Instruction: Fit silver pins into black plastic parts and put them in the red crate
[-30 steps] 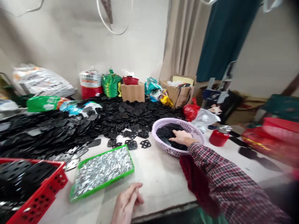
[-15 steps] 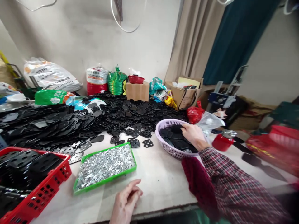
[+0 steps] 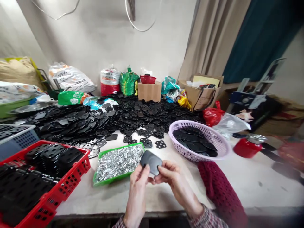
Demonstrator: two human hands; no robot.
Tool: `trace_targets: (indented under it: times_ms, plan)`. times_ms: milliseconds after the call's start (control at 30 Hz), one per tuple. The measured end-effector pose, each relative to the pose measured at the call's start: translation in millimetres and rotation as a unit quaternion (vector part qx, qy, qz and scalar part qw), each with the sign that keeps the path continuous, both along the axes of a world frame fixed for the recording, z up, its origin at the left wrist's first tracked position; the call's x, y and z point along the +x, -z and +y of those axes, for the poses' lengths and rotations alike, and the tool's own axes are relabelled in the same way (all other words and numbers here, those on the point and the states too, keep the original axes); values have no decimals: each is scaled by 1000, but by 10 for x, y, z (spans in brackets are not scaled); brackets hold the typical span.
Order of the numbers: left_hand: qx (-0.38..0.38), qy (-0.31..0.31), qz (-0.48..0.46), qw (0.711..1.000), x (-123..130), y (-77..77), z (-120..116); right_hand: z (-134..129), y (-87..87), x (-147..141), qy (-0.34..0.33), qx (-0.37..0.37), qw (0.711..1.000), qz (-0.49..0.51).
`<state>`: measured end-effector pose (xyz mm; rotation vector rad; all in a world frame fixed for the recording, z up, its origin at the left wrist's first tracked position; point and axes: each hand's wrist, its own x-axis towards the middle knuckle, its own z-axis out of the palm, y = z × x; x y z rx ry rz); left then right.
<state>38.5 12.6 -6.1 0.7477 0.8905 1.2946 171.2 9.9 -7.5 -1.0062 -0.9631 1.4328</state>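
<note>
Between my two hands is a flat black plate (image 3: 151,162) with rounded corners, held up over the near part of the table. My left hand (image 3: 138,185) grips its left side with the thumb on top. At its right edge, my right hand (image 3: 177,182) pinches it between thumb and fingers. Just beyond my left hand lies a green tray (image 3: 114,180) full of small silver metal pins (image 3: 118,161). To the right of my hands, a lilac basket (image 3: 175,148) holds several more black plates (image 3: 193,139).
A red crate (image 3: 68,183) of black plates stands at left, with a grey-blue basket (image 3: 20,141) behind it. A large heap of black plates (image 3: 133,112) covers the back. At right are a maroon knitted piece (image 3: 220,190) and a red jar (image 3: 248,148).
My right hand has come out of the lilac basket with a black plate and moved left. My left hand has risen and now holds the plate too. The view has turned left.
</note>
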Motion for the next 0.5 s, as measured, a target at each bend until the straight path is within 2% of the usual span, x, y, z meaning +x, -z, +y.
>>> trace_targets:
  times_ms: [100, 167, 200, 233, 267, 300, 400, 500]
  plan:
    - [-89, -42, -62, 993, -181, 133, -34, -8, 123, 6, -89, 20, 993, -81]
    - [-116, -75, -66, 988, -312, 198, -65, 116, 156, 118, -88, 52, 974, -202]
    - [-120, -89, -62, 987, -363, 223, -84, 223, 156, 190, -58, 70, 954, -285]
    - [-122, -98, -57, 986, -401, 247, -105, 354, 147, 264, -17, 85, 918, -386]
    - [-123, -96, -53, 986, -422, 270, -129, 503, 134, 332, 17, 98, 859, -503]
    - [-123, -84, -50, 987, -429, 295, -154, 663, 122, 390, 29, 102, 827, -552]
    - [-143, -38, -48, 988, -403, 366, -222, 1112, 116, 487, 37, 93, 770, -631]
    - [-137, -10, -57, 989, -408, 370, -248, 1390, 167, 510, 17, 81, 720, -688]
